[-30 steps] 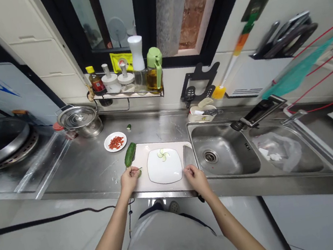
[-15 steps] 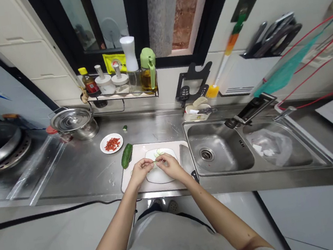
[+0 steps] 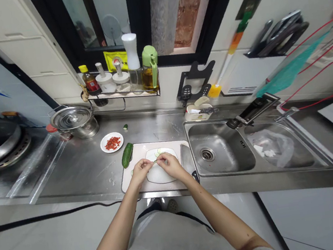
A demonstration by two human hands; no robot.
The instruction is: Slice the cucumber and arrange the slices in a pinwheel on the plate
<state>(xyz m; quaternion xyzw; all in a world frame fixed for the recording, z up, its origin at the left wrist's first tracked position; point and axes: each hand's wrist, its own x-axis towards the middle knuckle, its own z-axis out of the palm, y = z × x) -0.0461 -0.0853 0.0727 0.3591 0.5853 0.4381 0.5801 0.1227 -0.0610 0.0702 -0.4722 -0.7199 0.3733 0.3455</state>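
Over a white plate [image 3: 161, 178], my left hand [image 3: 141, 173] and my right hand [image 3: 170, 167] pinch a thin cucumber slice [image 3: 155, 162] between their fingertips. Other pale green cucumber slices [image 3: 158, 152] lie at the plate's far edge. The plate rests on a light cutting board [image 3: 138, 150]. A dark green cucumber [image 3: 127, 155] lies at the board's left edge, beside my left hand. On the board's right side, a wide-bladed knife [image 3: 187, 159] lies with its black handle towards me.
A small plate [image 3: 103, 144] of chopped red pieces and a cucumber end [image 3: 125, 127] sit left and behind. To the right is a double sink [image 3: 222, 162] with a faucet [image 3: 248, 113]. A lidded steel pot [image 3: 82, 127] stands back left, below the seasoning rack [image 3: 127, 95].
Both hands stay over the plate, with the pinched slice shifting slightly in their fingertips. The view has turned a little; the counter items have not moved.
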